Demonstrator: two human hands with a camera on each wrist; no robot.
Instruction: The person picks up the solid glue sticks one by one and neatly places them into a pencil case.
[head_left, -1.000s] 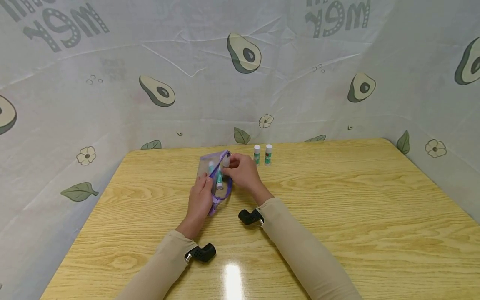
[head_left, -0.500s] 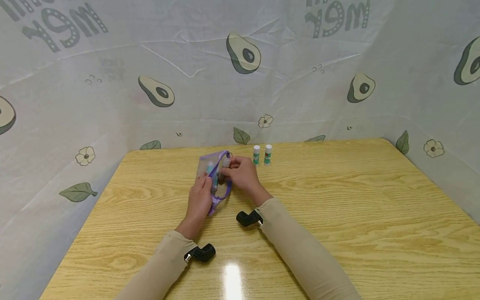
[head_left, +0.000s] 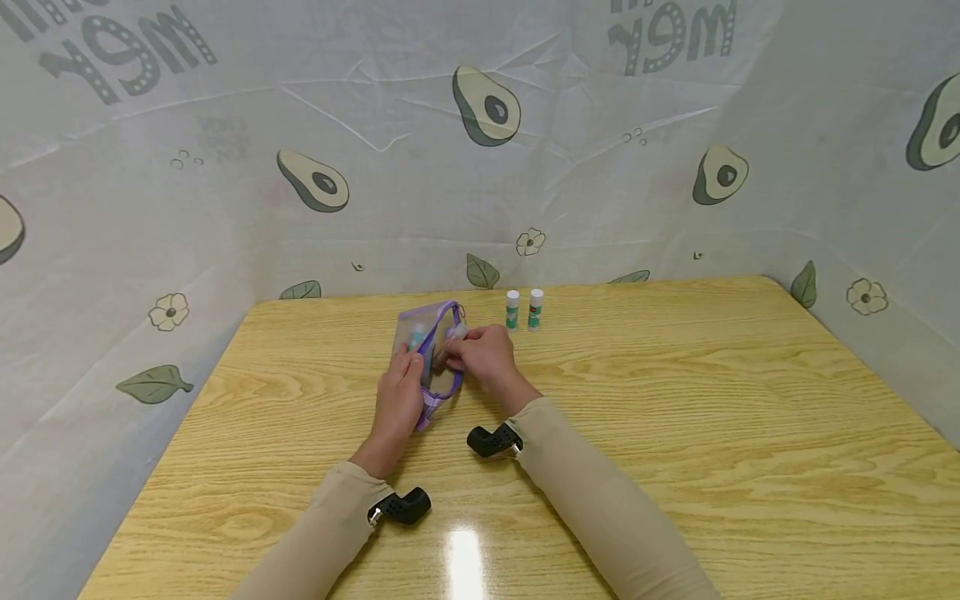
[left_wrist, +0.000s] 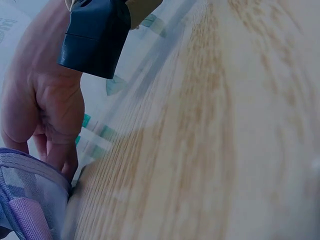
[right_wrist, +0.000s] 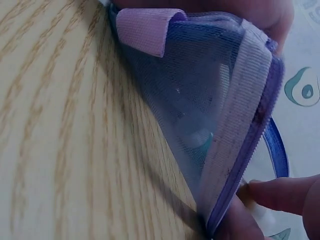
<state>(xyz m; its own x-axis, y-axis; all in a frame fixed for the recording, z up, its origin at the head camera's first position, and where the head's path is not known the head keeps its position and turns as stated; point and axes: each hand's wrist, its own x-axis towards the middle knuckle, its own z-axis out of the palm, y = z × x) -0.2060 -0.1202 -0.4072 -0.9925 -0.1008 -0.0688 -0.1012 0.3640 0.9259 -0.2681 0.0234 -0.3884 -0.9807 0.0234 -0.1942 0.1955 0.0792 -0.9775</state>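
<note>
A mesh pouch with purple trim (head_left: 424, 314) stands tilted on the table, its zipped mouth spread toward the right. My left hand (head_left: 397, 398) grips its near left side. At the mouth, my right hand (head_left: 489, 358) pinches a glue stick by its white cap (head_left: 457, 332); the lower part is inside the pouch, mostly hidden by mesh and fingers. A blurred green-and-white shape (head_left: 417, 336) shows through the mesh. From the right wrist, finger and thumb (right_wrist: 280, 194) appear just beyond the zipper edge (right_wrist: 250, 150). The left wrist view has the right hand (left_wrist: 50, 100) reaching down behind the pouch (left_wrist: 35, 185).
Two white-capped green glue sticks, one (head_left: 512, 311) beside another (head_left: 535, 310), stand upright behind the right hand. The wooden table (head_left: 675, 400) ends at a hanging cloth (head_left: 420, 208) printed with avocados. Each sleeve carries a black wrist camera, such as the right one (head_left: 491, 442).
The glue stick in my right hand has tilted and its green body has passed deeper into the pouch. The right hand has shifted slightly down. My left hand keeps its place on the pouch.
</note>
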